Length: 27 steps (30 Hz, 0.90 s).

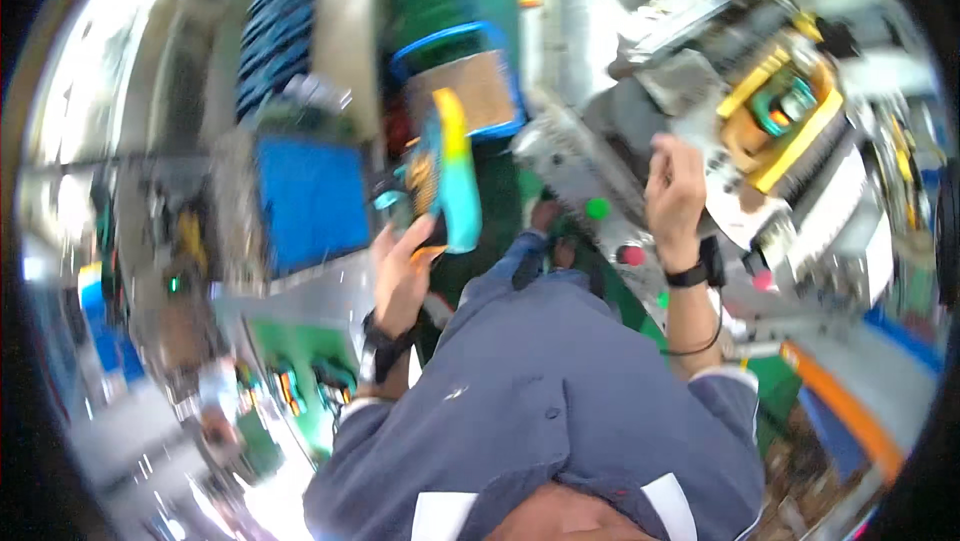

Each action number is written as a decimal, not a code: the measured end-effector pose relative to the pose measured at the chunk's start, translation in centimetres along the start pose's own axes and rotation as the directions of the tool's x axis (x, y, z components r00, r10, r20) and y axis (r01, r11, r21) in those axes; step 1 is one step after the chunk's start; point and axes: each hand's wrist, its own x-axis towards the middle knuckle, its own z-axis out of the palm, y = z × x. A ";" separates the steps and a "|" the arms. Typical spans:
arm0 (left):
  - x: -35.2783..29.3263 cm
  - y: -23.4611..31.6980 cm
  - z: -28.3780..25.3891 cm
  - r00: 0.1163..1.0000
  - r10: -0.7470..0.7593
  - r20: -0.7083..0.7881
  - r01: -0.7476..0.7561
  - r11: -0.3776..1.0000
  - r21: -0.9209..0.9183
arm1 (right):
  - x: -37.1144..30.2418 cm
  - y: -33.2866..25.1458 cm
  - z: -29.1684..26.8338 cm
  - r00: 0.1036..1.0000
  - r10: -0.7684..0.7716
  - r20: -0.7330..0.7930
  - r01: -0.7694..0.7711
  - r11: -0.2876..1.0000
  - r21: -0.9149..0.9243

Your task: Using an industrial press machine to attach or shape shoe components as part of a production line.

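Note:
My left hand is closed on the lower end of a long teal and yellow plastic housing, shaped like part of a hand tool, with orange and dark parts on its left side. Motion blur hides its details. My right hand is raised beside a grey machine, fingers curled together; whatever they may hold is hidden. A yellow fixture stands to the right of that hand, with a teal and orange piece lying in it.
A blue-rimmed bin with a brown board inside stands ahead. To the left is a blue panel. Teal and orange tools lie on a green surface at lower left. A green button and a red button sit on the machine's near side.

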 end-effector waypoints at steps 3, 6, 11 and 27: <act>-0.9 3.2 1.8 0.912 -0.406 -0.049 0.339 0.817 -0.467 | -5.8 0.8 7.9 0.980 -0.084 0.180 0.079 0.996 0.036; -4.5 1.4 0.9 0.904 -0.418 -0.094 0.328 0.818 -0.473 | -9.5 5.0 13.5 0.945 -0.132 0.298 0.129 0.991 0.031; -9.9 -3.4 -2.3 0.829 -0.508 -0.233 0.375 0.815 -0.442 | -11.5 9.2 15.0 0.943 -0.201 0.264 0.205 0.979 0.011; -20.8 -26.0 -34.1 0.306 -0.620 -0.722 -0.097 0.734 -0.672 | -0.9 -33.3 22.5 0.801 -0.557 0.217 0.408 0.775 0.482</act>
